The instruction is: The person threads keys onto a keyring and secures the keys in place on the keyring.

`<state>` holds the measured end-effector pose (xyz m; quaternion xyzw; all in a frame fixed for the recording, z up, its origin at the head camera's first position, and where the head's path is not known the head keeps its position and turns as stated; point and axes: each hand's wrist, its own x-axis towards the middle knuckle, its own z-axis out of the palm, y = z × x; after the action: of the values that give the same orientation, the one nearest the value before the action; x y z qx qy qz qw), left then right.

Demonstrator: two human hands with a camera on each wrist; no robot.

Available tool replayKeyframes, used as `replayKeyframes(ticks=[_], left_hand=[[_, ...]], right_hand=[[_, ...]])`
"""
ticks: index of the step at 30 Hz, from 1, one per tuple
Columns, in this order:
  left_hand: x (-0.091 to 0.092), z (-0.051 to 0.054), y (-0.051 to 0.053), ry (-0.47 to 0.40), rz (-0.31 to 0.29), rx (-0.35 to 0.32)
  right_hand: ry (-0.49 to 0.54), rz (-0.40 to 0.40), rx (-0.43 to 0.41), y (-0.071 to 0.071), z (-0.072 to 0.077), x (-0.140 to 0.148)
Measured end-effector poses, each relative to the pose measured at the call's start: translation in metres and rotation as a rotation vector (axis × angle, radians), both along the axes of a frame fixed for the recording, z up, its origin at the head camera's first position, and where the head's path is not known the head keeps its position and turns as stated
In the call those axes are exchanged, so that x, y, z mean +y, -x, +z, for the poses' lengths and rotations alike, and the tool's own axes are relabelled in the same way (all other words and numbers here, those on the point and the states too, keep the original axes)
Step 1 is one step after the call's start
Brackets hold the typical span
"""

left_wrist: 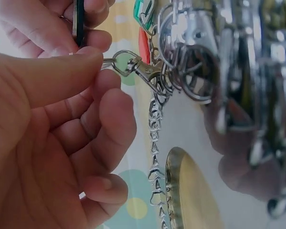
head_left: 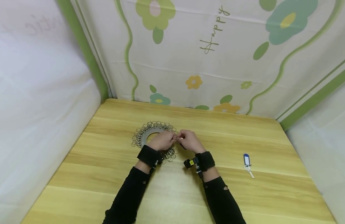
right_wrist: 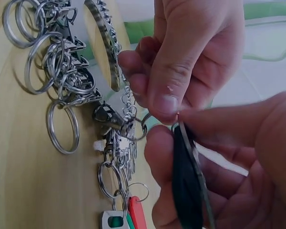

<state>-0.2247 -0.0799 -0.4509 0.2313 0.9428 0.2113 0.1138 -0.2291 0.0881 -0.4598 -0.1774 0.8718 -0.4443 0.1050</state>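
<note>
l hand [head_left: 162, 141] pinches small metal ring [left_wrist: 107, 60] linked to a clasp [left_wrist: 148, 72] at r side of round metal rack [head_left: 145, 137]; r hand [head_left: 190, 141] grips dark tag [right_wrist: 185, 176] right by it. blue tag [head_left: 246, 159] w/ key [head_left: 250, 172] lies well apart on table [head_left: 111, 161], r side.
</note>
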Motion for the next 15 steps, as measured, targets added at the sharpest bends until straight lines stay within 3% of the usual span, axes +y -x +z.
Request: replayKeyframes(ticks=[7,15], left_hand=[[0.0005,-0.0008,0.0006,-0.026,0.001,0.007],[0.0003,-0.0016,0.0009,-0.104,0.009,-0.029]], right_hand=[[0.009,0.019,-0.014,0.0012,-0.0023,0.0002],[0.02,-0.065,-0.042,0.0019,-0.0031,0.0009]])
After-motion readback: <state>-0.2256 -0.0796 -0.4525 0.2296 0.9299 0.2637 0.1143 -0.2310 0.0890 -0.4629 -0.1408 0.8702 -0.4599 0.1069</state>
